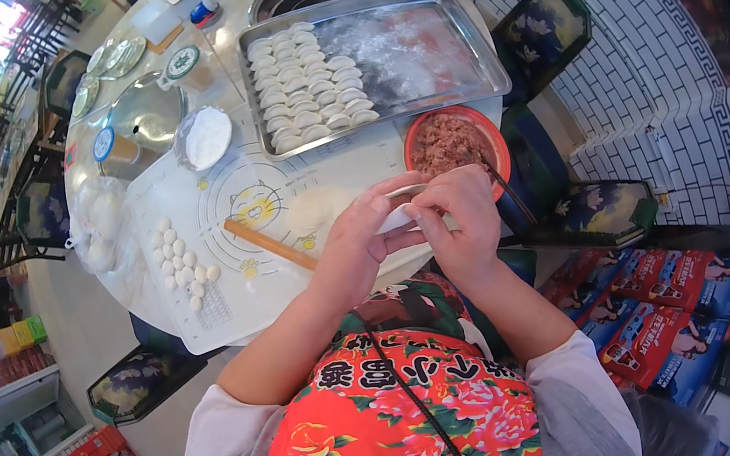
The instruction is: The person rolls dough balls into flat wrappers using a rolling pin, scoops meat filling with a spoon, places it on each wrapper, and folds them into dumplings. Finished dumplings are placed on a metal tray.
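My left hand [365, 228] and my right hand [458, 214] hold a folded dough wrapper [399, 217] between them, pinching its edge. Just beyond my hands is a red-rimmed bowl [500, 147] of minced meat filling [450, 144], with dark chopsticks [512, 192] leaning over its near rim. A steel tray [484, 76] dusted with flour holds rows of dumplings [305, 88] on its left side. On the white pastry mat [237, 318] lie a wooden rolling pin [268, 244], partly hidden by my left arm, and small dough pieces [182, 261].
Left of the tray stand a bowl of flour [208, 137], two lidded cups [189, 67] [119, 148] and a plastic bag of dough [99, 225]. Stacked plates [117, 58] lie by the round table's far edge. Chairs [547, 24] surround it.
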### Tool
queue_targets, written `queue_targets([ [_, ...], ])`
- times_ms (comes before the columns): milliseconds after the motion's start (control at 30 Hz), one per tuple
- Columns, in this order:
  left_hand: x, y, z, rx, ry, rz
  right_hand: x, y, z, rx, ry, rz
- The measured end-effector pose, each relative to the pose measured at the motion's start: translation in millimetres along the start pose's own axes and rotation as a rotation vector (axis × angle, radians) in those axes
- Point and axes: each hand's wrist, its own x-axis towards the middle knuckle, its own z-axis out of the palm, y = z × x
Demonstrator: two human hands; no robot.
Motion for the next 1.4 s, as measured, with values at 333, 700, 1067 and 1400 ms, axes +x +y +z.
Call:
queue_targets([
  [333,-36,15,2,0.445,0.027,0.261,31,-34,-3,0.005,-0.080,-0.099],
  [700,-51,27,1,0.651,0.114,0.370,37,-42,2,0.048,-0.109,-0.241],
  [1067,-47,30,-9,0.633,0.337,0.039,38,-37,13,-0.028,-0.102,-0.207],
  [1400,-36,7,-16,0.139,0.233,0.284,-7,-37,23,0.376,-0.055,0.474],
])
